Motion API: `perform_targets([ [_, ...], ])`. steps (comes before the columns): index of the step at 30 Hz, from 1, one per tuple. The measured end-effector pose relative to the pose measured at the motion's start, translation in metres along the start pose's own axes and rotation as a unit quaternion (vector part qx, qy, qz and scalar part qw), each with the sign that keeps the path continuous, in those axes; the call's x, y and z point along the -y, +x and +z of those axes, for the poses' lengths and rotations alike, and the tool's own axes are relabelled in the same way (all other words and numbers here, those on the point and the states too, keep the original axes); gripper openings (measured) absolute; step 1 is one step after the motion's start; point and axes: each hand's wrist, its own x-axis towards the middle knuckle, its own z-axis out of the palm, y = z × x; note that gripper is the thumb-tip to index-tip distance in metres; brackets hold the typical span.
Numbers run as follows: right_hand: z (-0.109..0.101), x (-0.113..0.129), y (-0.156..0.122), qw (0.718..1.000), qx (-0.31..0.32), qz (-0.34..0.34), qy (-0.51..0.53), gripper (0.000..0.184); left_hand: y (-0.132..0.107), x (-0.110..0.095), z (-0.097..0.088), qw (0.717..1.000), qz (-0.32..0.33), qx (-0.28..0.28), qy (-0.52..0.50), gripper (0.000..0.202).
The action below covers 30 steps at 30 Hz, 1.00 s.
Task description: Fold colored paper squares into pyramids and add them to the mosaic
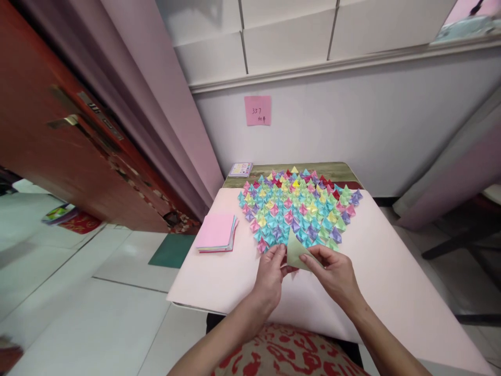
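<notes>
My left hand [270, 274] and my right hand [332, 271] both pinch a small pale green folded paper [295, 249] just above the pale pink sheet [391, 277] covering the table. The fingers of each hand are closed on the paper's edges. Right behind the paper lies a wide spread of several small folded paper pieces [299, 209] in pink, teal, yellow, green, purple and red, packed side by side.
A stack of coloured square papers [216, 232], pink on top, lies left of the spread. A small pad [240, 169] sits at the table's far left corner. A pink note [258, 110] is stuck on the wall. A red door [58, 141] stands at left.
</notes>
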Motion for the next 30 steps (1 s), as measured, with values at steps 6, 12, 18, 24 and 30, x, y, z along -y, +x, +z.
perform_targets([
  [6, -0.002, 0.01, -0.001, 0.984, -0.074, -0.104, -0.126, 0.019, -0.011, -0.005, -0.003, 0.994, 0.004, 0.084, 0.072, 0.035],
  [12, -0.003, 0.019, -0.008, 0.936, -0.123, -0.254, -0.211, 0.046, -0.006, -0.004, -0.006, 0.997, 0.004, 0.077, -0.008, 0.025],
  [18, -0.004, 0.029, -0.016, 0.892, -0.162, -0.358, -0.221, 0.049, -0.003, -0.006, -0.005, 0.993, -0.014, 0.088, -0.077, 0.025],
  [24, 0.001, 0.031, -0.013, 0.886, -0.164, -0.367, -0.232, 0.047, -0.005, -0.008, -0.005, 0.992, 0.02, 0.111, -0.054, 0.019],
  [30, 0.005, 0.028, -0.013, 0.869, -0.154, -0.387, -0.268, 0.053, -0.006, -0.008, -0.006, 0.991, 0.028, 0.118, -0.061, 0.017],
])
